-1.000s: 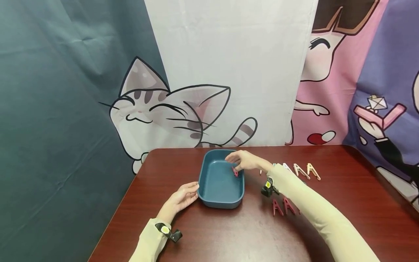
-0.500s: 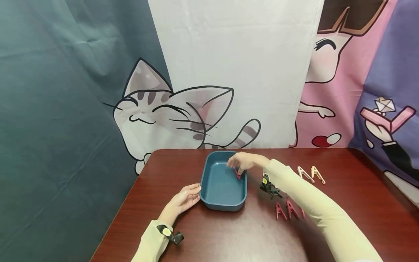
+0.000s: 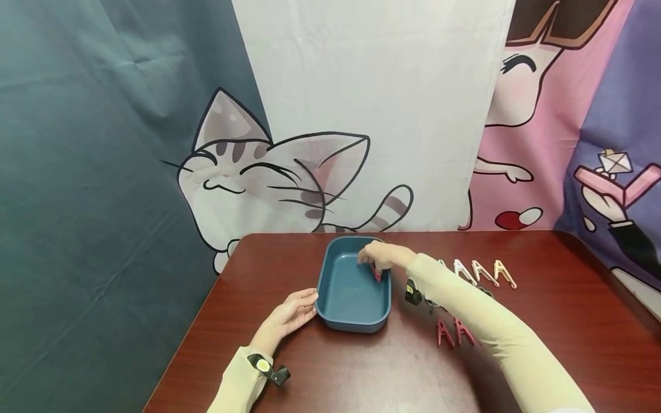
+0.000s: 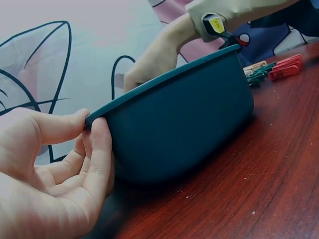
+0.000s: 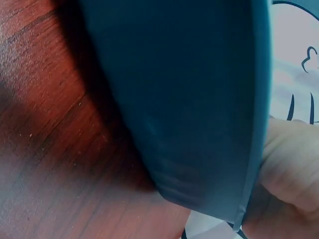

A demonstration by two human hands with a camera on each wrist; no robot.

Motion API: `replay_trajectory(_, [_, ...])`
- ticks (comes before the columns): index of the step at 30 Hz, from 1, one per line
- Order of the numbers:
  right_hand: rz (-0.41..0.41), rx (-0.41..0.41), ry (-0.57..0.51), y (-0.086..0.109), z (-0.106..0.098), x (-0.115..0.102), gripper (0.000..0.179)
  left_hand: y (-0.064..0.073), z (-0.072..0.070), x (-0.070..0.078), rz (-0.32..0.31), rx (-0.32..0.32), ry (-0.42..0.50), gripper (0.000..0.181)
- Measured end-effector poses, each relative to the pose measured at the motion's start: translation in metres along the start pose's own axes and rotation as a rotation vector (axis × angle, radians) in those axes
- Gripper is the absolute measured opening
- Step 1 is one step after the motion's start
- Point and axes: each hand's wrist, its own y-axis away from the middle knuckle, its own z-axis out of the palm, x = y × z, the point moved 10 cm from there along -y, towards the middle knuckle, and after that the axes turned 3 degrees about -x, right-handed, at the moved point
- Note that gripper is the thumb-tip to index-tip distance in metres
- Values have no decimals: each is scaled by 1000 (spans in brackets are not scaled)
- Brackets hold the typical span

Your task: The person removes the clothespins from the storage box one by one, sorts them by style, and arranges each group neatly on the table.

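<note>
A blue rectangular bin (image 3: 353,304) stands on the table. My left hand (image 3: 291,314) pinches its left rim between thumb and fingers, as the left wrist view shows closely. My right hand (image 3: 384,255) reaches over the right rim, with its fingers pointing down inside the bin. It holds a red clothespin (image 3: 377,274) near the bin's inner right wall. In the right wrist view the bin's outer wall (image 5: 179,99) hides the fingertips and the clothespin.
To the right, red clothespins (image 3: 445,334) stand near the front. Farther back is a row with white (image 3: 465,272) and yellow (image 3: 503,273) ones. Green clothespins (image 4: 259,74) show in the left wrist view. My right sleeve (image 3: 475,310) covers part of these rows. A printed curtain (image 3: 372,115) hangs behind the table.
My right hand has dipped slightly lower in the bin with the red clothespin. Its forearm has shifted left, uncovering more light clothespins. My left hand keeps its place on the rim.
</note>
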Motion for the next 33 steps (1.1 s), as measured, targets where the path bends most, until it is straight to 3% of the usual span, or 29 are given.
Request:
replay_trajectory(9, [34, 55, 28, -1, -5, 1, 58, -1, 2, 1, 10, -19, 6, 22])
replay_trajectory(18, [47, 59, 117, -5, 6, -11, 48, 0, 2, 0, -1, -11, 13, 27])
replay_trajectory(26, [-16, 24, -35, -7, 20, -24, 44, 0, 4, 1, 6, -32, 21, 23])
replay_trajectory(33, [-44, 16, -72, -6, 19, -25, 50, -2, 2, 1, 6, -27, 19, 30])
